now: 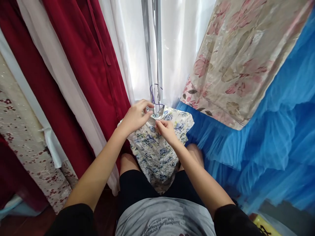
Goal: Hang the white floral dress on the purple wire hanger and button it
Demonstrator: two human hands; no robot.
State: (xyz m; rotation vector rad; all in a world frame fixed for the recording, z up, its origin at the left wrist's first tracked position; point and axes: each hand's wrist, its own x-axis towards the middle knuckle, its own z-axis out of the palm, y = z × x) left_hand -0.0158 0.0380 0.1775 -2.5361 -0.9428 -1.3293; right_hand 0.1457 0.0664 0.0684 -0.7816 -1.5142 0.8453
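A small white garment with a blue flower print (157, 154) hangs on a thin purple wire hanger (153, 95) in front of my knees. My left hand (136, 116) is closed, pinching the garment's collar just beside the hanger. My right hand (166, 130) is also closed, pinching the fabric near the neckline, a little lower and to the right. The hanger's hook reaches up beside a grey metal strip (148, 52) against the white curtain.
Dark red dresses (86, 65) and a pale cream one (59, 78) hang at the left. A white sheer curtain (182, 42) fills the middle back. A beige pink-flowered cloth (241, 55) and blue tulle (275, 131) fill the right. A spotted beige fabric (22, 131) hangs far left.
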